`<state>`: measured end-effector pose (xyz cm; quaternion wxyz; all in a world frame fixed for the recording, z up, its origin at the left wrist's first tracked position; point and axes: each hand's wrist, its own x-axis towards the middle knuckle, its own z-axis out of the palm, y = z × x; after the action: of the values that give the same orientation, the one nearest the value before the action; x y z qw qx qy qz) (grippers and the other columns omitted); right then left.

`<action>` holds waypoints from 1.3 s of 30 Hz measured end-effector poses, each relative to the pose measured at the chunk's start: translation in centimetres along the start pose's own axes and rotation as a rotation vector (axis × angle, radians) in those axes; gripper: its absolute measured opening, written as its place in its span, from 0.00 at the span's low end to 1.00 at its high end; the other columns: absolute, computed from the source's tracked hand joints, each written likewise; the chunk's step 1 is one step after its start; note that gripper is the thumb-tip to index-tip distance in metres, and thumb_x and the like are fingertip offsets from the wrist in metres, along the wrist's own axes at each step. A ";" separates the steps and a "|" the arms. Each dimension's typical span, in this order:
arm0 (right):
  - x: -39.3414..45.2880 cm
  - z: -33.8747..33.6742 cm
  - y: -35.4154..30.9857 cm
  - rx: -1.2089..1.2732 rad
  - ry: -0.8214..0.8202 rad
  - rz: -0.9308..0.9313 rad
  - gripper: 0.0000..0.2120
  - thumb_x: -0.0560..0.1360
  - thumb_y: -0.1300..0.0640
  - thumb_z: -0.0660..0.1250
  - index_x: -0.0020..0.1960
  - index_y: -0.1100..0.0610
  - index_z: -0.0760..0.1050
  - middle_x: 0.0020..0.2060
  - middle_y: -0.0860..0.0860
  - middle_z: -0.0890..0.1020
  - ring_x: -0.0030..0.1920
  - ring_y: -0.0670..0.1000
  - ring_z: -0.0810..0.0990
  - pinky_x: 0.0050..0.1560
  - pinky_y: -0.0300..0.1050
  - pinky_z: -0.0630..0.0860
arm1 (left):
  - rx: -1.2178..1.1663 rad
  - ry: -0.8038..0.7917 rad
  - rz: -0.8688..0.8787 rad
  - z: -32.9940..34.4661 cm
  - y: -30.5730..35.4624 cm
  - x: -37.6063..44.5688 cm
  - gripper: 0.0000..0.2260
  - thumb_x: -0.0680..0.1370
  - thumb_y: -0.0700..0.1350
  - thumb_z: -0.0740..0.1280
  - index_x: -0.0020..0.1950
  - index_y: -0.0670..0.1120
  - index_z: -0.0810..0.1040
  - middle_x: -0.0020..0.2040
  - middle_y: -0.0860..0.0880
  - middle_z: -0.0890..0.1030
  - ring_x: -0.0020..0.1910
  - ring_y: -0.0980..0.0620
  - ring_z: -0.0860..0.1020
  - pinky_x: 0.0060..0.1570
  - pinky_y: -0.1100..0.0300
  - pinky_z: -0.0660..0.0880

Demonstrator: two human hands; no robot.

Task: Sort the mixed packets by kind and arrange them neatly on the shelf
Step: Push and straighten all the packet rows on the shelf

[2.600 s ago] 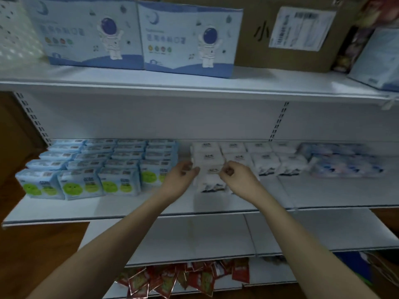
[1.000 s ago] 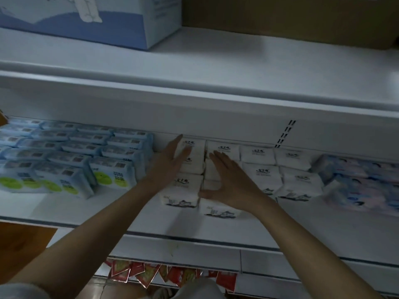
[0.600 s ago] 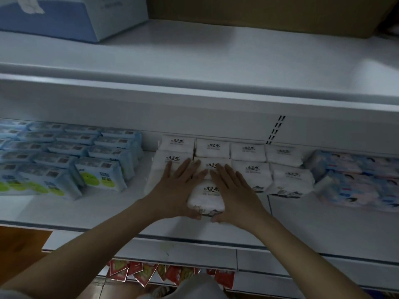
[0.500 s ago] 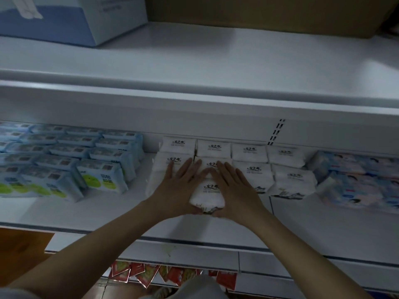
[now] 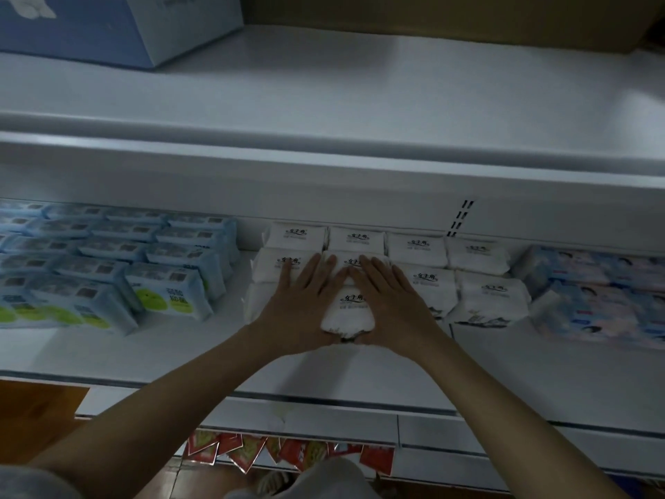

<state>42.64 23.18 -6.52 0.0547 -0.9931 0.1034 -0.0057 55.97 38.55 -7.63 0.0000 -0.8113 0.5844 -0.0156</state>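
White plastic tissue packets with black script (image 5: 417, 246) fill the middle of the white metal shelf (image 5: 503, 369) in front of me, set in rows running from the back wall toward the near edge. I have my left hand (image 5: 300, 307) and my right hand (image 5: 394, 304) laid flat on that block, fingers straight and spread, palms down. Neither hand is wrapped around anything; both press on the packets with their thumbs meeting near the front. Between them sits the nearest white packet (image 5: 351, 311), its printed label showing in the gap between my hands and its near end bulging out beneath my thumbs. My left fingertips reach onto the packet in the row behind, and my right fingertips lie on the one beside it.

To the left, a little apart from the white block, stands a group of light blue packets with green round marks (image 5: 169, 293), lined up in several rows. To the right, just beside the white block, lie pale blue and pink printed packets (image 5: 604, 300).

Below the shelf's near edge, red foil sachets (image 5: 288, 452) lie on a lower level. On the far upper shelf sits a blue and white cardboard box (image 5: 118, 27).
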 end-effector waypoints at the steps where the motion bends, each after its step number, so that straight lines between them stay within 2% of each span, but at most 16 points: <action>1: -0.1 0.1 0.1 0.009 -0.009 -0.009 0.57 0.67 0.35 0.73 0.79 0.54 0.39 0.79 0.53 0.41 0.78 0.52 0.40 0.77 0.51 0.36 | 0.000 -0.023 -0.005 0.0 0.0 -0.1 0.48 0.67 0.76 0.53 0.78 0.45 0.59 0.77 0.41 0.61 0.76 0.39 0.60 0.65 0.27 0.60; 3: -0.6 0.0 0.2 0.039 -0.043 -0.026 0.59 0.67 0.35 0.72 0.78 0.52 0.33 0.78 0.50 0.36 0.77 0.49 0.35 0.77 0.49 0.33 | 0.004 -0.052 0.002 -0.1 0.0 -0.2 0.50 0.67 0.76 0.56 0.80 0.46 0.53 0.79 0.42 0.55 0.78 0.40 0.54 0.67 0.28 0.56; 6: -2.0 -0.9 0.7 0.177 -0.097 -0.043 0.60 0.65 0.33 0.72 0.77 0.47 0.31 0.76 0.43 0.33 0.76 0.42 0.32 0.75 0.44 0.32 | 0.005 -0.140 0.011 -0.3 0.0 -0.5 0.54 0.67 0.75 0.61 0.79 0.50 0.36 0.78 0.46 0.34 0.77 0.45 0.34 0.72 0.33 0.39; 8: -3.2 -2.1 1.7 0.292 -0.114 -0.025 0.57 0.67 0.32 0.71 0.77 0.43 0.33 0.74 0.37 0.35 0.74 0.37 0.33 0.76 0.42 0.33 | -0.035 -0.202 -0.010 -1.3 0.4 -0.6 0.55 0.66 0.78 0.58 0.77 0.52 0.30 0.76 0.48 0.28 0.75 0.48 0.28 0.73 0.37 0.35; 10: -4.4 -3.4 3.5 0.328 -0.088 0.019 0.54 0.68 0.32 0.70 0.78 0.43 0.36 0.74 0.35 0.39 0.74 0.36 0.38 0.77 0.42 0.36 | -0.115 -0.219 -0.032 -2.5 1.5 -0.3 0.53 0.66 0.79 0.51 0.77 0.52 0.31 0.76 0.50 0.29 0.75 0.51 0.28 0.74 0.39 0.36; 12: -4.8 -4.2 5.8 0.268 -0.032 0.066 0.53 0.68 0.32 0.70 0.79 0.46 0.41 0.77 0.40 0.45 0.76 0.41 0.44 0.77 0.44 0.38 | -0.136 -0.212 -0.035 -3.7 3.2 1.3 0.52 0.65 0.80 0.47 0.78 0.51 0.34 0.78 0.51 0.32 0.76 0.52 0.30 0.74 0.41 0.37; 15: -4.3 -4.5 9.0 0.102 -0.020 0.120 0.57 0.66 0.31 0.71 0.80 0.51 0.42 0.80 0.49 0.47 0.79 0.50 0.45 0.78 0.49 0.39 | -0.115 -0.176 -0.008 -4.6 6.3 5.4 0.51 0.69 0.76 0.55 0.80 0.49 0.38 0.79 0.49 0.37 0.78 0.50 0.36 0.75 0.41 0.38; 18: -3.0 -3.9 10.7 -0.033 -0.074 0.135 0.60 0.65 0.31 0.72 0.80 0.54 0.40 0.80 0.54 0.44 0.79 0.54 0.41 0.77 0.53 0.39 | -0.108 -0.172 0.002 -4.3 9.3 9.3 0.52 0.71 0.70 0.65 0.80 0.45 0.40 0.80 0.44 0.40 0.78 0.46 0.39 0.74 0.39 0.41; 20: -2.1 -3.5 11.1 -0.063 -0.096 0.137 0.61 0.64 0.31 0.73 0.80 0.56 0.42 0.80 0.55 0.44 0.79 0.55 0.42 0.76 0.54 0.40 | -0.093 -0.186 -0.021 -3.7 10.5 10.9 0.53 0.69 0.68 0.68 0.79 0.43 0.41 0.80 0.42 0.42 0.78 0.42 0.41 0.75 0.39 0.43; 23: -1.1 -3.3 11.2 -0.089 -0.093 0.123 0.60 0.63 0.35 0.75 0.80 0.59 0.45 0.79 0.56 0.49 0.79 0.55 0.46 0.77 0.53 0.43 | -0.019 -0.173 -0.054 -2.7 11.0 11.9 0.54 0.70 0.68 0.68 0.79 0.41 0.42 0.79 0.40 0.44 0.78 0.40 0.45 0.74 0.39 0.45; 26: -0.5 -3.1 11.3 -0.094 -0.024 0.092 0.58 0.61 0.39 0.78 0.79 0.57 0.52 0.78 0.55 0.57 0.78 0.54 0.54 0.76 0.51 0.46 | 0.016 -0.149 -0.065 -2.3 10.7 12.0 0.51 0.72 0.65 0.68 0.79 0.37 0.44 0.79 0.38 0.46 0.78 0.40 0.47 0.74 0.42 0.45; 31: 0.3 -2.5 11.9 -0.054 0.035 0.046 0.57 0.53 0.41 0.82 0.75 0.59 0.63 0.72 0.57 0.69 0.73 0.57 0.66 0.76 0.53 0.52 | 0.038 -0.158 -0.103 -2.3 10.9 12.1 0.49 0.74 0.61 0.68 0.78 0.35 0.42 0.79 0.36 0.43 0.78 0.40 0.45 0.75 0.44 0.43; 33: 0.0 -2.5 11.9 -0.041 0.039 0.029 0.57 0.56 0.40 0.81 0.77 0.59 0.60 0.74 0.57 0.66 0.75 0.56 0.63 0.76 0.52 0.50 | 0.026 -0.161 -0.107 -2.0 11.0 12.2 0.50 0.74 0.63 0.67 0.78 0.36 0.41 0.79 0.36 0.42 0.78 0.40 0.43 0.75 0.44 0.42; 36: -1.2 -2.9 12.4 0.076 0.004 0.039 0.57 0.63 0.36 0.76 0.80 0.54 0.49 0.79 0.52 0.55 0.79 0.52 0.51 0.77 0.53 0.46 | 0.016 -0.154 -0.103 -1.7 10.7 11.9 0.53 0.72 0.66 0.67 0.78 0.37 0.39 0.79 0.37 0.42 0.78 0.40 0.43 0.76 0.45 0.42; 39: -3.5 -4.1 13.8 0.170 0.004 0.122 0.61 0.59 0.24 0.68 0.80 0.49 0.44 0.80 0.50 0.50 0.79 0.51 0.49 0.77 0.58 0.50 | 0.033 -0.169 -0.099 -1.9 10.4 11.5 0.56 0.70 0.67 0.69 0.78 0.38 0.37 0.79 0.39 0.41 0.78 0.41 0.41 0.75 0.43 0.41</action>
<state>36.29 10.07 -3.94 0.1388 -0.9768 0.1628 -0.0129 49.67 24.36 -5.64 0.0621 -0.8375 0.5411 0.0434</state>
